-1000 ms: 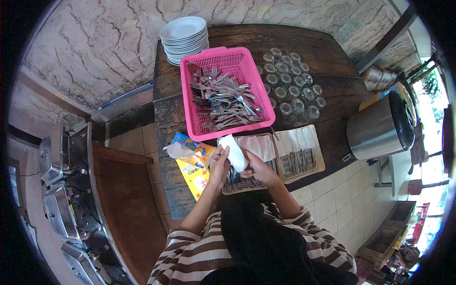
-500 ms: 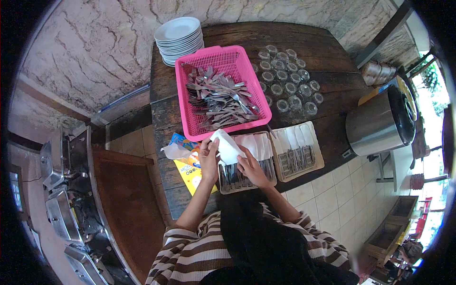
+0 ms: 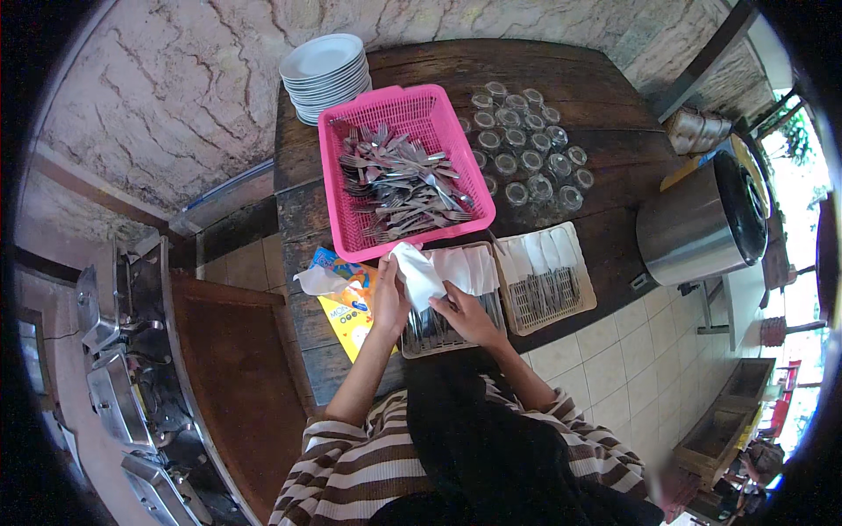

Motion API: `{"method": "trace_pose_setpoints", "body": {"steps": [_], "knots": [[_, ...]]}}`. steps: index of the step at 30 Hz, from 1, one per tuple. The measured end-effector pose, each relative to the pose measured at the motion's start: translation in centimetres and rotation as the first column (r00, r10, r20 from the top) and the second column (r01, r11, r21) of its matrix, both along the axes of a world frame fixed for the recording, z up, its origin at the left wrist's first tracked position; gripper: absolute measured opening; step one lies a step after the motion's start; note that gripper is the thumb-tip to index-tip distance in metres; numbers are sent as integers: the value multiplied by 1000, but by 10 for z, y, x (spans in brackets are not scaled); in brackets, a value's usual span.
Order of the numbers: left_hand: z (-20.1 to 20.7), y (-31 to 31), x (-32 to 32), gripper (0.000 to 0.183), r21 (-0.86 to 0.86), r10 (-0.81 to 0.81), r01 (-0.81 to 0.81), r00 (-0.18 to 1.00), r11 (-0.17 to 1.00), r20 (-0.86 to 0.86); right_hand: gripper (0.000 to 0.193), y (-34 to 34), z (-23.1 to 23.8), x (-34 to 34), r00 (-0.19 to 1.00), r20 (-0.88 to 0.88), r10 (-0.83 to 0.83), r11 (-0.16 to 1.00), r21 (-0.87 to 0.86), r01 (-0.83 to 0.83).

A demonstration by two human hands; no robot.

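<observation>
Between my two hands is a white paper napkin [image 3: 416, 273], raised over the left cutlery tray. My left hand [image 3: 391, 296] grips its left side, and my right hand [image 3: 465, 316] pinches its lower right corner. Whether any cutlery lies inside the napkin cannot be seen. Beneath, the left cutlery tray [image 3: 438, 351] holds metal cutlery, with white napkins [image 3: 467, 267] wrapped over the far ends. To its right, a cream plastic tray [image 3: 574, 302] has cutlery topped with napkins in the same way. Just beyond my hands stands a pink plastic basket [image 3: 331, 197] heaped with loose forks [image 3: 408, 180].
Left of my hands lies a yellow and blue napkin pack [image 3: 344, 326]. White plates [image 3: 323, 61] are stacked at the far left, several upturned glasses [image 3: 531, 160] stand at the far right, and a large steel urn [image 3: 688, 232] is at the right on the dark wooden table [image 3: 605, 96].
The napkin has turned to a steeper slant between my hands. My left fingers have shifted lower behind it, and my right hand has moved slightly left. The whole view has shifted a little.
</observation>
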State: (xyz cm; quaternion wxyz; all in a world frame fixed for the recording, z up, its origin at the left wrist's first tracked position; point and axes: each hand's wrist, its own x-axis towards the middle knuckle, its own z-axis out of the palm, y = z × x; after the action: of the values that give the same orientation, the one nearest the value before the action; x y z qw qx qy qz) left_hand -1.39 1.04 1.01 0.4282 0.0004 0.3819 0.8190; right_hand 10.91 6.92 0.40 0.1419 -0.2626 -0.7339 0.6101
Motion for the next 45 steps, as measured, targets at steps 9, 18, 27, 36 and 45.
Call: {"method": "trace_pose_setpoints", "body": {"steps": [9,18,27,36,45], "knots": [[-12,29,36,30,50,12,-13,1000,999,22,39,5,-12,25,986,41,-160,894,-419,162],[-47,77,93,35,-141,-38,10,979,990,-198,26,34,-38,71,912,71,-405,875,-260,409],[-59,98,147,28,-422,-141,-188,760,887,-635,32,83,-49,139,859,102,-502,864,11,503],[-47,126,190,40,-377,-132,83,985,923,-107,28,121,-51,162,903,102,-418,862,358,359],[-73,138,186,25,-332,-40,6,995,943,-96,30,136,-67,173,962,58,-266,964,39,264]]}}
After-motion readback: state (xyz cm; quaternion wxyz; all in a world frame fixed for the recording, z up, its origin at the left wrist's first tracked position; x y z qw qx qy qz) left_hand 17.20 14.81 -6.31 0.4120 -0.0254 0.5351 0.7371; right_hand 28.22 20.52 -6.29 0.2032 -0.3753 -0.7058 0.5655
